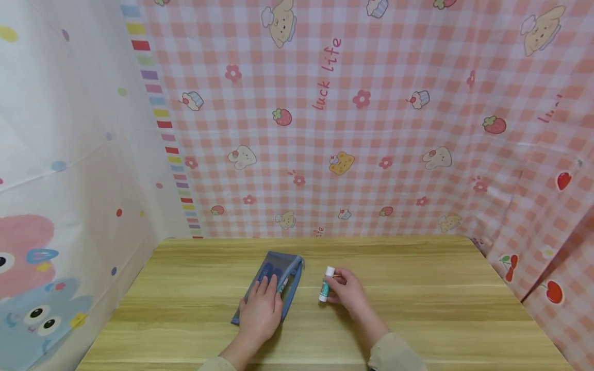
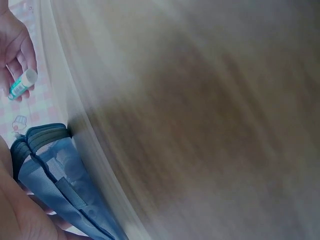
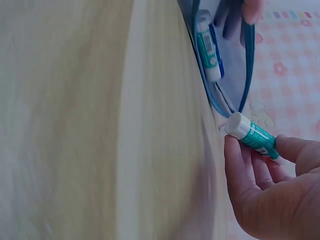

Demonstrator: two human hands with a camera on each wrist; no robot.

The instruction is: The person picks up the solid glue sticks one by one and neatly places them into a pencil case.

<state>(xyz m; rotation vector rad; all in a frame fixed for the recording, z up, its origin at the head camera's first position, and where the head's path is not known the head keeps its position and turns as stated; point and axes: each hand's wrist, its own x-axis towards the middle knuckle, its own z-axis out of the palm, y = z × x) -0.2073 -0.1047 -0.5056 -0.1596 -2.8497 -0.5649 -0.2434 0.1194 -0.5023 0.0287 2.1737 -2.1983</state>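
A blue mesh zip pouch [image 1: 291,299] lies on the table with its zipped side gaping. My left hand [image 1: 261,312] lies over it, fingers on the mesh and thumb by the opening's upper edge, holding that edge up. Inside the pouch are a green-and-white glue stick [image 3: 207,47] and dark blue items [image 1: 267,270]. To the right of the pouch, my right hand [image 1: 350,291] pinches another capped glue stick [image 1: 324,289] between thumb and fingers. In the right wrist view its white cap points toward the pouch opening. The pouch [image 2: 65,165] hides the left fingertips in the left wrist view.
The wood-grain table [image 1: 441,304] extends to both sides of the hands. A pink checked cloth [image 1: 394,129] hangs along its back edge, and a white patterned cloth [image 1: 83,154] hangs at the left.
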